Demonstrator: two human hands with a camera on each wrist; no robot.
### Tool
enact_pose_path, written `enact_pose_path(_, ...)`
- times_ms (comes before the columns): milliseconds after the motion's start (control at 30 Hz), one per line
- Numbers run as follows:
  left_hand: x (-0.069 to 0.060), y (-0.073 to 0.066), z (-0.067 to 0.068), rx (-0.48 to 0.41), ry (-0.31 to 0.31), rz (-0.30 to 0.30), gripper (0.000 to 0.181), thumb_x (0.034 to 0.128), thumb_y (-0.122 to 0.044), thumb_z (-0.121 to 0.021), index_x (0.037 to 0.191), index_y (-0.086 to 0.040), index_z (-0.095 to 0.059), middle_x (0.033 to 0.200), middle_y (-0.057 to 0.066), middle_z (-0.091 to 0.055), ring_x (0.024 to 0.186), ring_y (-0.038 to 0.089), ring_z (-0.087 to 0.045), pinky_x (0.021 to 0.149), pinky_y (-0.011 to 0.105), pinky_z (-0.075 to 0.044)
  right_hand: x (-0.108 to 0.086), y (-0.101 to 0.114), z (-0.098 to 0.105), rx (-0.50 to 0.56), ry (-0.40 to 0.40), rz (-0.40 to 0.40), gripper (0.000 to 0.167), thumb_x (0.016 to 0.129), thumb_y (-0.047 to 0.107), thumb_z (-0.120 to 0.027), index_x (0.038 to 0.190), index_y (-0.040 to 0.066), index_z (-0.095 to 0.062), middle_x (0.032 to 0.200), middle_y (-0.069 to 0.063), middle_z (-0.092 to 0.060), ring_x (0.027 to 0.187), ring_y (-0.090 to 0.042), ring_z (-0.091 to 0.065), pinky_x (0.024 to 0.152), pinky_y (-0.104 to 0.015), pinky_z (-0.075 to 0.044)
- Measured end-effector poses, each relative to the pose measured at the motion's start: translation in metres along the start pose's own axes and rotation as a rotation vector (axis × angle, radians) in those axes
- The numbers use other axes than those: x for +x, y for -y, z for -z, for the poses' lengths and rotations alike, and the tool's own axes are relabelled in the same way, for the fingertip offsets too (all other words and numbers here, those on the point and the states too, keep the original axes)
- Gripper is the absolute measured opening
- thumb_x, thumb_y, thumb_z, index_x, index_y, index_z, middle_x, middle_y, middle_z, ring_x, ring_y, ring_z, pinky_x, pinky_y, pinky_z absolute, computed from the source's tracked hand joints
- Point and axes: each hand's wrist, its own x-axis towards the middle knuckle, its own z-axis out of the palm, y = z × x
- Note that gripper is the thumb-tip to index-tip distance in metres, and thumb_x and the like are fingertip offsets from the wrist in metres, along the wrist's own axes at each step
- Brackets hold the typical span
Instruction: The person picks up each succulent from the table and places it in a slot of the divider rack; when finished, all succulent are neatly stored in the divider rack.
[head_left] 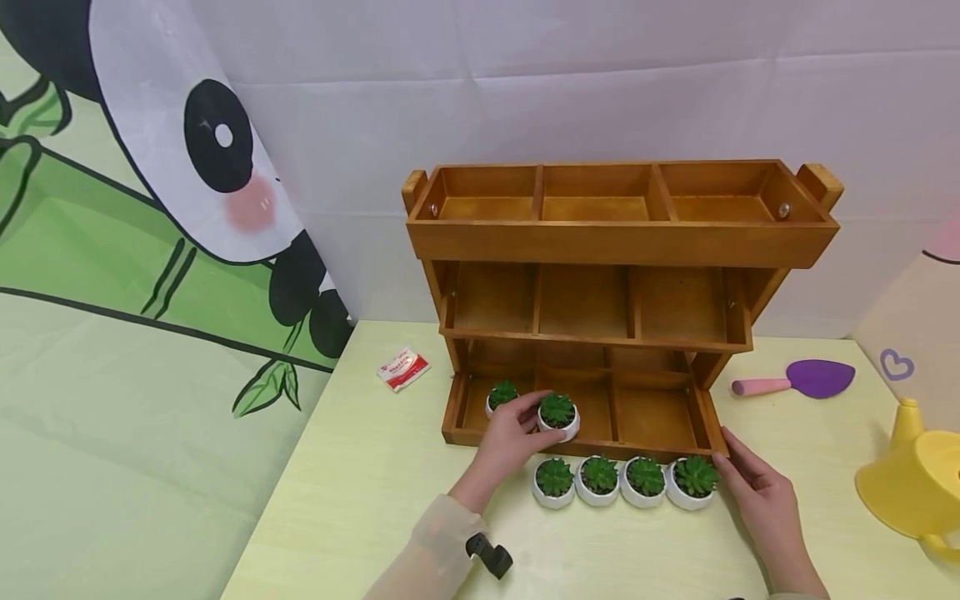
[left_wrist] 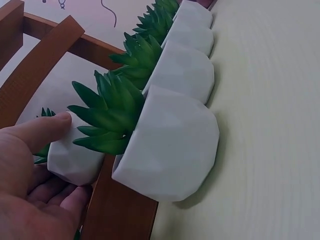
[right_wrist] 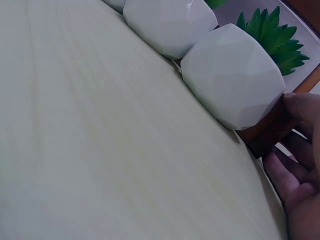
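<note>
Hanging down the left side, a cloth (head_left: 112, 433) printed with a panda meets the pale worktop (head_left: 337, 500). A small red and white packet (head_left: 403, 369) lies flat near the shelf (head_left: 622, 243), its long axis slanting from near left to far right. The wooden shelf has three tiers, each split into three compartments, its long axis running left to right and its open front facing the person. One potted plant (head_left: 502, 392) stands in the bottom tier's left compartment.

Just beside it, the left hand (head_left: 513, 433) grips a white pot (head_left: 558, 421) between thumb and fingers over the bottom tier's middle compartment. That pot is held about upright, its green leaves pointing up; whether its base touches the wood cannot be told. In front of the shelf, four more potted plants (head_left: 622, 482) stand upright, side by side, their row parallel to the shelf's long axis.

The right hand (head_left: 761, 492) holds the bottom tier's front right corner between thumb and fingers. Farther right lies a spade (head_left: 795, 379), pink handle pointing left and purple blade right. At the right edge stands a yellow watering can (head_left: 911, 483), its spout pointing toward the back.
</note>
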Motion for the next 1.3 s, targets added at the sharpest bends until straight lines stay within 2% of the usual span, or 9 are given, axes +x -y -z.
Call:
enact_pose_path(267,0.010,-0.001,-0.006,0.030,0.023,0.006,0.060,0.0874,-0.022,-0.088,0.142,-0.014,-0.065,0.144,0.009,-0.061,0.132,0.031,-0.059,0.105,0.037,-0.052,0.000,0.001,0.000,-0.002,0.000,-0.008,0.054,0.104,0.034,-0.066,0.153,0.014,-0.054,0.145,-0.006,-0.055,0.113,0.020,-0.050,0.089,-0.002,-0.043)
enact_pose_path(633,0.020,-0.004,-0.009,0.097,0.042,-0.012,0.057,0.0882,-0.022,-0.087,0.141,-0.015,-0.065,0.143,0.010,-0.062,0.130,0.031,-0.060,0.101,0.036,-0.054,-0.002,0.004,-0.001,-0.003,-0.005,0.006,0.054,0.104,0.034,-0.067,0.153,0.014,-0.055,0.147,-0.009,-0.055,0.114,0.020,-0.050,0.089,-0.001,-0.043)
enact_pose_path(900,0.028,-0.003,-0.012,0.222,0.051,-0.080,0.056,0.0872,-0.025,-0.088,0.138,-0.013,-0.067,0.133,0.004,-0.068,0.123,0.022,-0.065,0.101,0.033,-0.055,-0.002,0.005,0.000,-0.023,-0.004,-0.007,0.055,0.104,0.038,-0.065,0.153,0.015,-0.054,0.148,-0.010,-0.054,0.114,0.020,-0.049,0.089,-0.001,-0.043)
enact_pose_path(1133,0.032,-0.008,-0.015,0.358,0.083,-0.128,0.057,0.0874,-0.027,-0.088,0.138,-0.011,-0.067,0.124,0.001,-0.071,0.104,0.010,-0.065,0.091,0.026,-0.056,-0.003,0.004,-0.002,0.005,-0.006,0.006,0.054,0.104,0.034,-0.066,0.152,0.013,-0.055,0.147,-0.010,-0.055,0.113,0.018,-0.051,0.089,-0.003,-0.044)
enact_pose_path(1300,0.037,-0.006,-0.018,0.444,0.109,-0.145,0.056,0.0887,-0.030,-0.087,0.138,-0.012,-0.066,0.125,0.000,-0.071,0.105,0.009,-0.064,0.091,0.025,-0.055,-0.002,0.002,-0.001,0.004,-0.007,0.008,0.054,0.104,0.035,-0.066,0.152,0.013,-0.054,0.147,-0.008,-0.055,0.113,0.018,-0.051,0.089,-0.003,-0.045)
